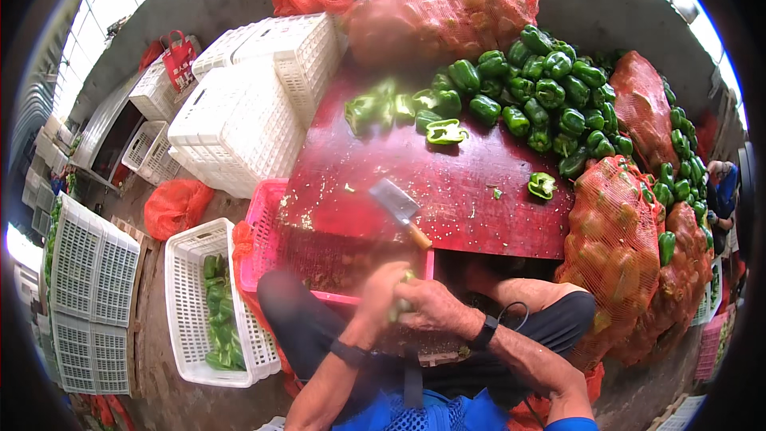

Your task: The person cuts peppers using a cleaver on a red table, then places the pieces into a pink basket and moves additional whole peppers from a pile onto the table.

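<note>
My left hand (pixel 382 293) and my right hand (pixel 440 306) meet above my lap, both closed around a pale green piece of bell pepper (pixel 402 306). Fingers cover much of the piece, and the left hand is blurred. Just beyond them is a pink plastic crate (pixel 263 215), partly under the edge of the red tabletop (pixel 359 173). A cleaver (pixel 396 200) with a wooden handle lies on that tabletop, its handle towards me. Cut pepper halves (pixel 446 131) rest farther back, and one more cut pepper (pixel 541 185) sits near the right edge.
Whole green peppers (pixel 550 93) are heaped at the back right, beside red mesh sacks (pixel 616 251). On my left stands a white crate (pixel 200 305) holding cut peppers (pixel 222 317). White crates (pixel 233 114) are stacked behind it. A person (pixel 722 191) is at the far right.
</note>
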`<state>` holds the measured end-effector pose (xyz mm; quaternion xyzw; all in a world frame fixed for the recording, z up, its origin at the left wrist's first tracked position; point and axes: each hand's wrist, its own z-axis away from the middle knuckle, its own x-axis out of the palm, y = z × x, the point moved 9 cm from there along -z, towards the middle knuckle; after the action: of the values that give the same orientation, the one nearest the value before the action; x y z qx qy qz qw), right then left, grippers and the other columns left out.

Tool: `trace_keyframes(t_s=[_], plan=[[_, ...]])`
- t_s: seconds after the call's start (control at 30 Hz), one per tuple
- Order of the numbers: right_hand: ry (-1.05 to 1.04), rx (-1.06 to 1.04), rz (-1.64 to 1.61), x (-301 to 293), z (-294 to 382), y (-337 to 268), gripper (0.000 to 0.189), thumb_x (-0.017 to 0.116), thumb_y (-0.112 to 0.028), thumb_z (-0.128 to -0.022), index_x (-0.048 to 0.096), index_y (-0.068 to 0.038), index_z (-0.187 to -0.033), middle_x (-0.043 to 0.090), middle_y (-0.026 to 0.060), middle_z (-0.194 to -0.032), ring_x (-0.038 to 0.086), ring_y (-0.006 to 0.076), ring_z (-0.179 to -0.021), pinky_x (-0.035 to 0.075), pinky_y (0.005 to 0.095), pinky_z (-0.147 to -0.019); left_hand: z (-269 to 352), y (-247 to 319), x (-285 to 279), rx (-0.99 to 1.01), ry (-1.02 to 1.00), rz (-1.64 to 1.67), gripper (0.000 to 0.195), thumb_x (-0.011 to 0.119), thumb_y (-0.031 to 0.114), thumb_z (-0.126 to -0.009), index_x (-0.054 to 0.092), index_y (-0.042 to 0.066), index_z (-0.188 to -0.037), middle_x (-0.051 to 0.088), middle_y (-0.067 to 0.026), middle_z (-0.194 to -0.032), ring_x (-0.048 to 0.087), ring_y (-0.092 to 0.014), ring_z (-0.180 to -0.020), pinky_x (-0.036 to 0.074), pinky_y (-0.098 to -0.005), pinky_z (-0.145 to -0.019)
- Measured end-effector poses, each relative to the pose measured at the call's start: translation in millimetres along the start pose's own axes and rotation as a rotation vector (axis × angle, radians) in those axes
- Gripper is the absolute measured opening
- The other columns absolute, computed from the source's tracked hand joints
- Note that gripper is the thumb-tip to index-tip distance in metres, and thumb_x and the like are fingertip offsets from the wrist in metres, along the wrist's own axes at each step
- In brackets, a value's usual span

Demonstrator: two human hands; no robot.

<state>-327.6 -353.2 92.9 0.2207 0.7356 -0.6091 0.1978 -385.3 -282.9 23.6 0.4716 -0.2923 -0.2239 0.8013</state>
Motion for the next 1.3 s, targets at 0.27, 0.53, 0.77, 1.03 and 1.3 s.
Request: trace_keyframes(t_s=[0.27,0.53,0.77,1.03,1.3], plan=[[0.032,-0.036,-0.204,-0.1,1.4,-2.3,0.031,0.069,-0.026,-0.083,0.063,-0.008,-0.107,0.064,0.0166,-0.084,0.066,0.0294,-0.076,0.053,0.0383,-0.071,4.9,-45.8,-0.2,-0.074,-0.223,0.358,0.032,0.053,0.015,-0.097,0.059,-0.002,-0.123,0.064,-0.0081,-0.112,0.062,-0.016,-0.102,0.052,-0.0295,-0.088],[0.265,0.022,0.299,-0.1,-20.6,-15.3,0.014,0.067,-0.017,-0.086,0.058,-0.008,-0.081,0.057,0.0146,-0.07,0.059,0.0358,-0.062,0.048,0.0428,-0.053,-29.9,-0.2,-78.5,0.289,0.287,0.217,0.035,0.063,0.014,-0.089,0.057,0.001,-0.121,0.068,-0.0144,-0.099,0.068,-0.023,-0.076,0.059,-0.0329,-0.065],[0.014,0.198,0.425,-1.2,-42.6,29.7,0.018,0.069,-0.026,-0.084,0.062,-0.011,-0.077,0.058,0.0097,-0.071,0.062,0.0343,-0.069,0.051,0.0498,-0.06,-6.7,73.5,-79.0,0.18,0.112,0.878,0.043,0.062,0.01,-0.088,0.054,0.001,-0.129,0.064,-0.0205,-0.116,0.068,-0.032,-0.097,0.062,-0.0431,-0.074],[0.439,0.067,0.447,-110.6,-209.3,101.0,0.005,0.063,-0.011,-0.087,0.061,-0.006,-0.086,0.06,0.0186,-0.077,0.062,0.0379,-0.077,0.05,0.0479,-0.067,-10.8,188.4,-102.3,0.425,0.229,-0.152,0.042,0.06,-0.003,-0.08,0.058,0.0,-0.122,0.063,-0.0151,-0.117,0.065,-0.02,-0.096,0.055,-0.0306,-0.083],[0.56,0.266,0.734,-113.9,-363.5,195.7,0.029,0.06,-0.03,-0.091,0.064,-0.004,-0.1,0.064,0.0224,-0.095,0.064,0.0398,-0.09,0.052,0.052,-0.078,-19.8,121.9,-129.4,0.096,0.122,0.311,0.036,0.064,0.005,-0.087,0.053,-0.005,-0.12,0.064,-0.0202,-0.117,0.068,-0.025,-0.098,0.06,-0.0356,-0.077]])
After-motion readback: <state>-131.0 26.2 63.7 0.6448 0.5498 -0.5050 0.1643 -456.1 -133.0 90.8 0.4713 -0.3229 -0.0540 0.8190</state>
